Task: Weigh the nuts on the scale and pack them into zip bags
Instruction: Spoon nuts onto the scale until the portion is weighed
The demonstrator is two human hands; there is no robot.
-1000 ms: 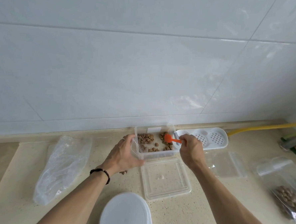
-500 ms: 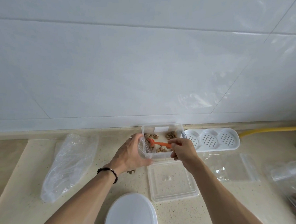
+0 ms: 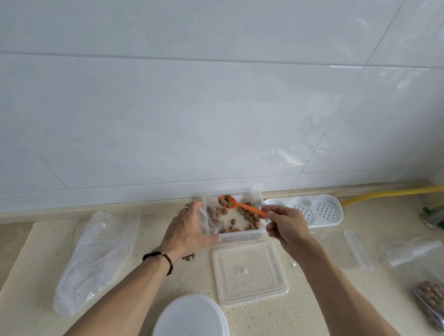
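Near the back edge of the table, the left hand (image 3: pixel 187 228) gripped the side of the clear container (image 3: pixel 235 238) where the nuts (image 3: pixel 247 215) lay thinly scattered, while the right hand (image 3: pixel 284 225) pinched the handle of an orange spoon (image 3: pixel 237 204) loaded with a few nuts and raised over the box. To my eye the spoonful needed carrying level and slowly. The white scale (image 3: pixel 189 325) waited at the front edge, and filled zip bags (image 3: pixel 436 289) lay toward the right edge.

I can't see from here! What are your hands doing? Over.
Left hand steadies tub. Right hand lifts spoon loaded with nuts. Nothing blocking.
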